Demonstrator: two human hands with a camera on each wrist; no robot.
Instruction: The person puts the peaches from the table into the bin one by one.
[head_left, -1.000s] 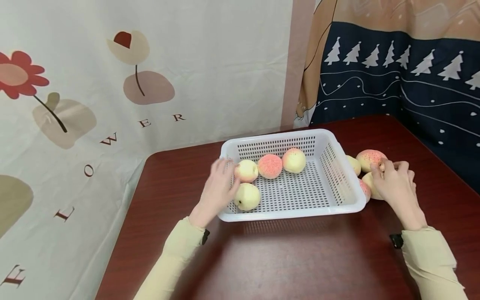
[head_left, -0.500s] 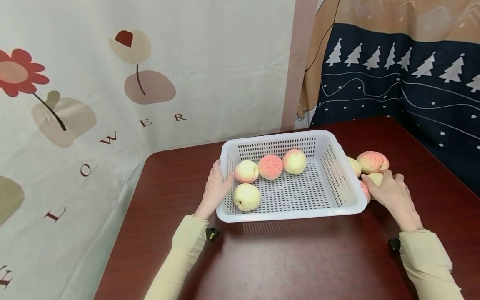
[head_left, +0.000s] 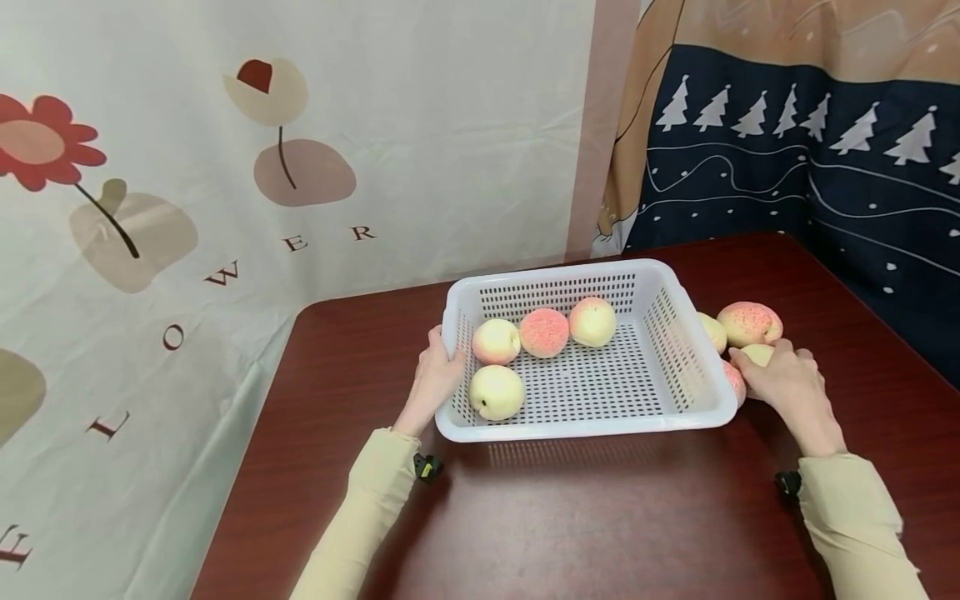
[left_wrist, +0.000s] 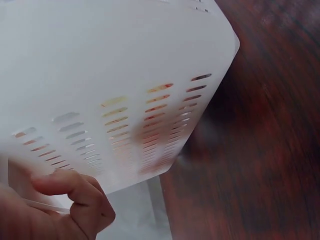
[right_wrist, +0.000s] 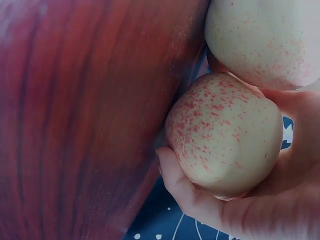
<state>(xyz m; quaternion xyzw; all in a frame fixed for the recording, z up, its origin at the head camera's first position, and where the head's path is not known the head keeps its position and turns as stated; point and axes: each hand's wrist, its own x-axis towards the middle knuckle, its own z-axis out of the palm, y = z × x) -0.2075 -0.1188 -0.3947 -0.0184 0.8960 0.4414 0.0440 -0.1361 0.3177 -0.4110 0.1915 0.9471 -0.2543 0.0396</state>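
Observation:
My left hand point(head_left: 435, 377) grips the left rim of a white perforated plastic basket point(head_left: 585, 429). In the left wrist view, its thumb and fingers point(left_wrist: 67, 187) curl over that edge. Beyond the basket's right end, my right hand point(head_left: 793, 390) holds a pale peach point(head_left: 757, 355). The right wrist view shows this red-speckled peach point(right_wrist: 225, 137) between thumb and fingers, with another peach point(right_wrist: 260, 42) against it. Around the held one lie a redder peach point(head_left: 750, 322), a yellowish peach point(head_left: 715, 332) and a pink peach point(head_left: 736, 382), partly hidden by the basket.
Inside the basket several peaches sit towards the left and back, among them a pink peach point(head_left: 544, 332) and a pale peach point(head_left: 497, 392). A dark red wooden table point(head_left: 585, 517) bears everything. Printed curtains point(head_left: 450, 150) hang behind it.
My left hand has come down from over the basket's left end to its rim. My right hand has moved lower, off the redder peach, and taken hold of the pale peach.

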